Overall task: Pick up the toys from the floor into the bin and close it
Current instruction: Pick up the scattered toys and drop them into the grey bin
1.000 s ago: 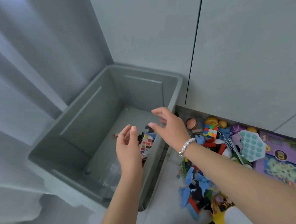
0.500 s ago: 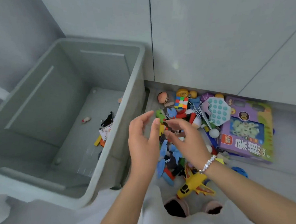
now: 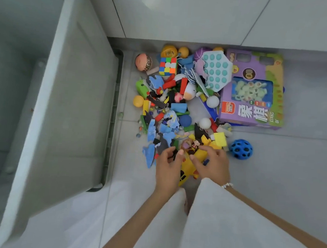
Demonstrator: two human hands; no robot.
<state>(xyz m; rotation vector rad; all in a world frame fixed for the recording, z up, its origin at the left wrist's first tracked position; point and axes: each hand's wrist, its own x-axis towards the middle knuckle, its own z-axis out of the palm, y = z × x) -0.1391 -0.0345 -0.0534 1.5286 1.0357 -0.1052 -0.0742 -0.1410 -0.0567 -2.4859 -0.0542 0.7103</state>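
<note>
The grey bin stands open at the left, its inside mostly out of view. A pile of toys lies on the floor to its right: a colour cube, blue puzzle pieces, a teal bubble toy, a purple boxed set and a blue holed ball. My left hand and my right hand are down at the near end of the pile. Their fingers are spread and curled over a yellow toy plane and small figures. Nothing is lifted.
White cabinet doors close off the far side behind the pile. My white-clad knees fill the near floor. An orange ball and marbles lie close to the bin's side wall.
Both hands left the bin, swung right over the pile and dropped to its near end. The view tilted down and right, so the bin's inside slid out of sight.
</note>
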